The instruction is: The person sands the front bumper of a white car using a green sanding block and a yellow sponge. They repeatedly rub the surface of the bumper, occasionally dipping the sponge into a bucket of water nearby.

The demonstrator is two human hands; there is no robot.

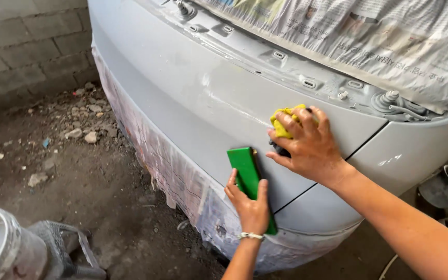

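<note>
The right hand (307, 144) presses a yellow cloth (284, 122) against the grey car panel (193, 98), fingers clamped over it. Just below, the left hand (250, 205) grips a green flat block (248, 173) held flat on the same panel, beside masking newspaper (369, 41)

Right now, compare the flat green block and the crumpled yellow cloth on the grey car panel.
The flat green block is rigid and straight-edged; the crumpled yellow cloth is soft and bunched. The left hand pins the block lower down; the right hand presses the cloth higher up. Both rest against the grey car panel.
</note>
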